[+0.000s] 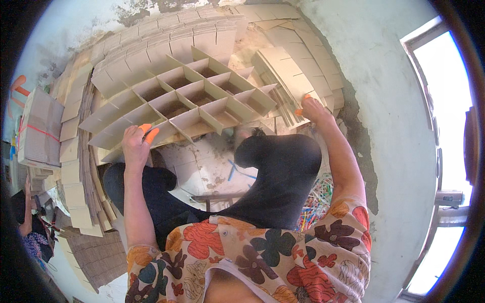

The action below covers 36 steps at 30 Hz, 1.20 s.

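Observation:
A cardboard divider grid [177, 96] of crossed, slotted strips stands in front of my knees, its cells open upward. My left hand [136, 146] is closed at the grid's near left edge, thumb and finger pinching a strip there. Orange covers sit on the fingertips of both hands. Over to the right, my right hand [316, 110] grips the near end of a pale cardboard strip [288, 70] on top of a stack of similar strips. That stack lies slanted beside the grid's right end.
Slotted cardboard sheets [166, 43] are piled behind the grid, with more stacks [76, 146] along the left. A taped carton [41, 126] stands at far left, near another person's arm [26, 212]. Colourful strapping scraps [316, 202] lie by my right leg. A wall [399, 126] bounds the right side.

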Tool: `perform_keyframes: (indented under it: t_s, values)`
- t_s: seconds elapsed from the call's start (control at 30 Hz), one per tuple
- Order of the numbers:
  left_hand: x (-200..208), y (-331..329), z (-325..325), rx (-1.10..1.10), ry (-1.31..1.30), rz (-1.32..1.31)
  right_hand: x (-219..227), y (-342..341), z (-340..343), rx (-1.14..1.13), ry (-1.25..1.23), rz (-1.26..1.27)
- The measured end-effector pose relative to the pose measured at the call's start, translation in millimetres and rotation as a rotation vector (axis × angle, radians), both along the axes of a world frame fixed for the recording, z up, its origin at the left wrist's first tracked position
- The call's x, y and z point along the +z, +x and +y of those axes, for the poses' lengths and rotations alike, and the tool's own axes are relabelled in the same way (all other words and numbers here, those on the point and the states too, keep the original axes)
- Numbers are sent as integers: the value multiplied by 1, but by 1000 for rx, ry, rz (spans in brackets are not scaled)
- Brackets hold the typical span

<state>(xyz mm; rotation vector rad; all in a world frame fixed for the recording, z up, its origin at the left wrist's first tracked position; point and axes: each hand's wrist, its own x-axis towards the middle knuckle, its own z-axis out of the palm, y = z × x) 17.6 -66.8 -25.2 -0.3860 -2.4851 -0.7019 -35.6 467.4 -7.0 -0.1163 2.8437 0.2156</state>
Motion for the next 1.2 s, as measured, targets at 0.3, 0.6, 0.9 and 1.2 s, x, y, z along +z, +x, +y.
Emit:
perform_keyframes:
  t_s: [0.3, 0.6, 0.9, 1.2]
  values:
    - [-2, 3, 2, -26, -20, 36, -25, 14, -17, 205, 26, 250]
    - [28, 9, 13, -19, -34, 129, 70, 1, -43, 58, -32, 831]
    - [43, -3, 43, -362, 1568, -431, 150, 25, -228, -7, -1345, 249]
    - [27, 17, -14, -160, 1740, -340, 117, 43, -318, 195, -1806, -449]
